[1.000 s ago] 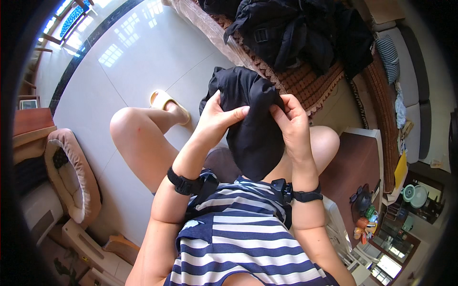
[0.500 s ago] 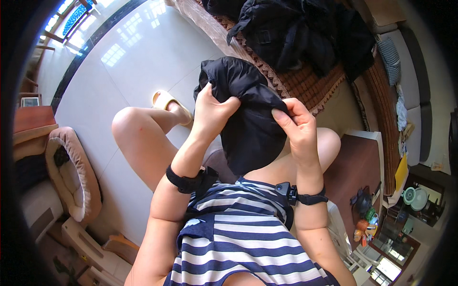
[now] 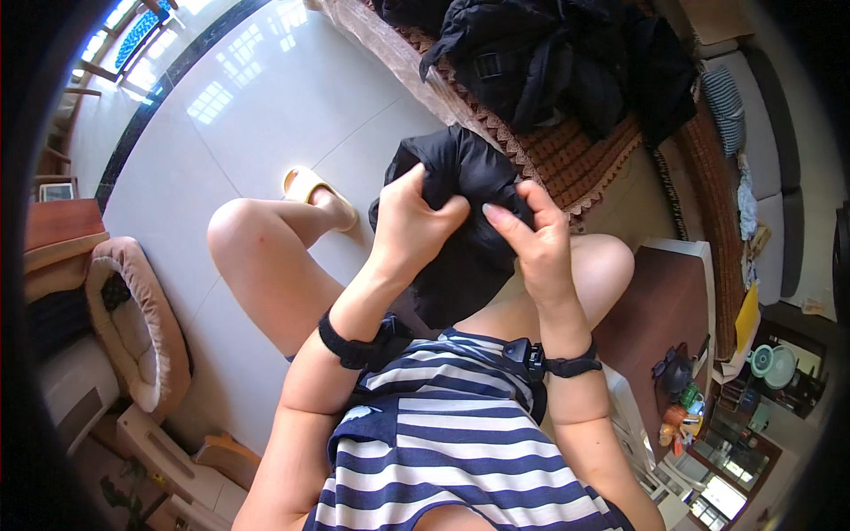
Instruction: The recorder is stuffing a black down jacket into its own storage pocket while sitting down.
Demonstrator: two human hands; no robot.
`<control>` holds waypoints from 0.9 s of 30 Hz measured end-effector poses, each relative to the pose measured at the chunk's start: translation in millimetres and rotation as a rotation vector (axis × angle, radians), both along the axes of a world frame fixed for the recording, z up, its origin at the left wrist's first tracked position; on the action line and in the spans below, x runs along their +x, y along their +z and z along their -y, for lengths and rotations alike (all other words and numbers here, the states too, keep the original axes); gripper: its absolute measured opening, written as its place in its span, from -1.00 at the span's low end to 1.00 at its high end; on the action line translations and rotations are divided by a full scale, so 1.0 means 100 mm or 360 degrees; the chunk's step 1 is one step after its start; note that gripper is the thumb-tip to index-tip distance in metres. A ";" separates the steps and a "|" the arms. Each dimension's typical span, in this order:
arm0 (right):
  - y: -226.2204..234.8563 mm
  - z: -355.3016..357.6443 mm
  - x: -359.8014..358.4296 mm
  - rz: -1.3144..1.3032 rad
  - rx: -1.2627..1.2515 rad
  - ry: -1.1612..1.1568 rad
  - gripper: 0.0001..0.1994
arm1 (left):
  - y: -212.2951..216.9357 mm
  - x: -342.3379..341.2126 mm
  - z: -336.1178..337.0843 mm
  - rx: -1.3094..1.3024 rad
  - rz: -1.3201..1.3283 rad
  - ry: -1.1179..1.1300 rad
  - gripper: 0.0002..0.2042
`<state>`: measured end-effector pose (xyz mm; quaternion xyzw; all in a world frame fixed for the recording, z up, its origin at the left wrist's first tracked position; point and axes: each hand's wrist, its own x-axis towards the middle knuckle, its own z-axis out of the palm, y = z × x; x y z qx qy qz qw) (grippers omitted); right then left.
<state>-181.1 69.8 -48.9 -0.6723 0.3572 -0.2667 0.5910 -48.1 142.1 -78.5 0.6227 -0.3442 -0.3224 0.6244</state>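
Note:
A black piece of fabric (image 3: 456,265), thin and slightly shiny like a garment, hangs bunched between my knees. My left hand (image 3: 414,217) is closed on its left upper part, thumb pointing right. On the right side my right hand (image 3: 534,232) pinches the cloth between thumb and fingers. The two thumbs are close together over the middle of the fabric. Its lower end falls toward my lap, and folds hide its full shape.
More black clothing (image 3: 540,66) lies heaped on a brown woven cover (image 3: 593,168) ahead to the right. A brown-topped table (image 3: 660,310) with small items stands at my right. To the left, a beige pet bed (image 3: 137,327) rests on the pale tiled floor (image 3: 257,115).
My hands have come closer together, the right moving left and the left moving slightly right. The fabric between them is more gathered, and its top edge has dropped a little.

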 end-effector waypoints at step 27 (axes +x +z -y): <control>-0.08 0.02 -0.02 -0.0346 -0.0564 -0.0161 -0.74 | -0.04 0.02 -0.06 -0.0139 -0.0921 -0.0338 -0.63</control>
